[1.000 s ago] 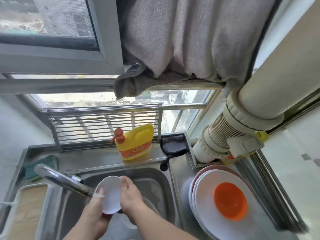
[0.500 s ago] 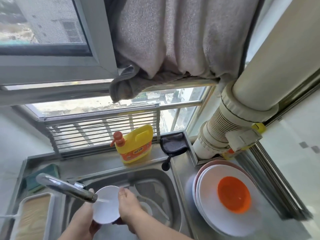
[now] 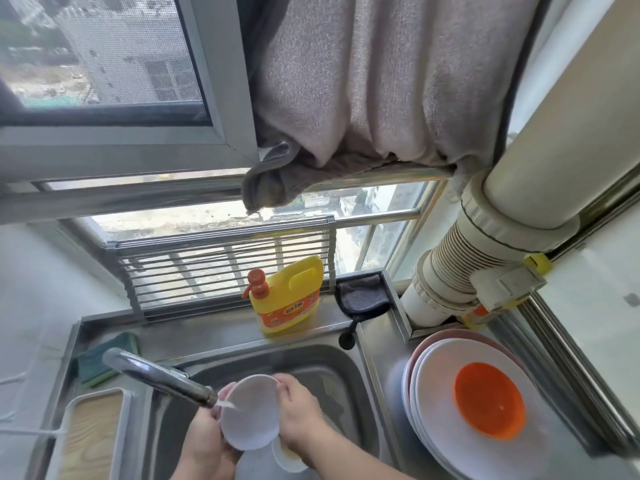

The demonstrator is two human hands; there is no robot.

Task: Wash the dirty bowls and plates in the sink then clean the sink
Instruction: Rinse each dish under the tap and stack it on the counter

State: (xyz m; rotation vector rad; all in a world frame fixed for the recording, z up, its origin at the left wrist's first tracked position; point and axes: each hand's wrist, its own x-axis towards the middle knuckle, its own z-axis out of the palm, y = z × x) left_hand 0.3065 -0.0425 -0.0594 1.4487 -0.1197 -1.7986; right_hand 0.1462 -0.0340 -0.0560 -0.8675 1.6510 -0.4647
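Rinse step, judged from layout: small white bowl held over the sink, near the basin's left side, mouth tilted toward the faucet. Thin water stream landing inside the bowl at its left rim.

Left hand under and behind the bowl's left rim, fingers wrapped on it from below. Right hand on the bowl's right rim, fingers curled over the edge, thumb toward the inside. Both closed on the same bowl; neither hand nearer than the other, bowl squarely between them.

Second small bowl lying lower in the basin, just beneath the right hand; looks still soiled, detail too blurred to confirm.

Key relation for next move, as estimate: stack of washed plates with orange bowl on the counter at the sink's right edge, so right of the held bowl, on the right hand's side. Transfer likely a rightward carry by the right hand, with release by the left.

Detergent bottle on the back ledge, well apart from the hands.
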